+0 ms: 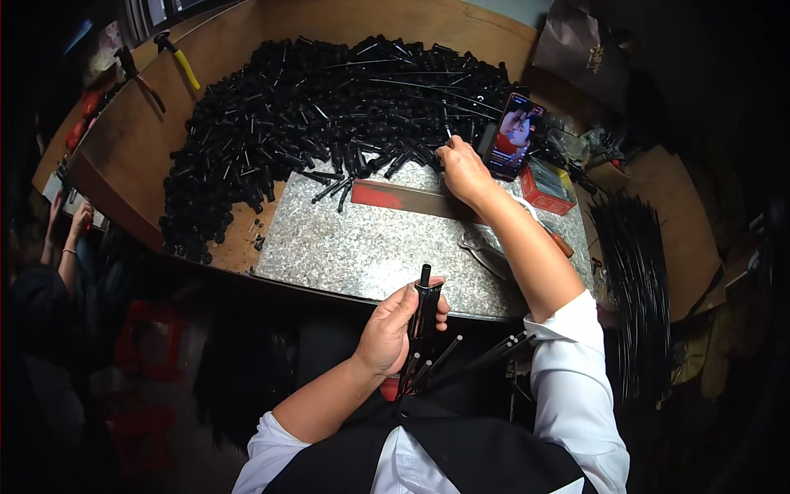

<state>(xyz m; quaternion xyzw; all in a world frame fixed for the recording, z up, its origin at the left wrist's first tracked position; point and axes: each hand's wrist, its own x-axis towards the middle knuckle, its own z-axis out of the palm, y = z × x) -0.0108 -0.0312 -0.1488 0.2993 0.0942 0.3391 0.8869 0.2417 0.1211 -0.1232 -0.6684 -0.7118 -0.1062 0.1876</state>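
Observation:
My left hand (392, 328), low in front of me past the table's near edge, is closed round a black folded umbrella frame (424, 300). Its dark shaft end pokes up above my fingers, and thin ribs with pale tips fan out below. My right hand (466, 170) reaches to the near right edge of a big pile of black handle-like parts (329, 107). Its fingers are pinched together, with a thin shiny piece showing just above them; what they hold is mostly hidden. Below that hand lies a flat bar (403, 200), red at its left end.
A phone (512, 136) stands behind a red box (547, 188). Pliers (484, 253) and an orange-handled tool (559, 240) lie on the speckled tabletop (321, 247). Long black rods (634, 288) hang at right. Wooden walls (123, 165) ring the pile. Another person's hand (81, 221) shows far left.

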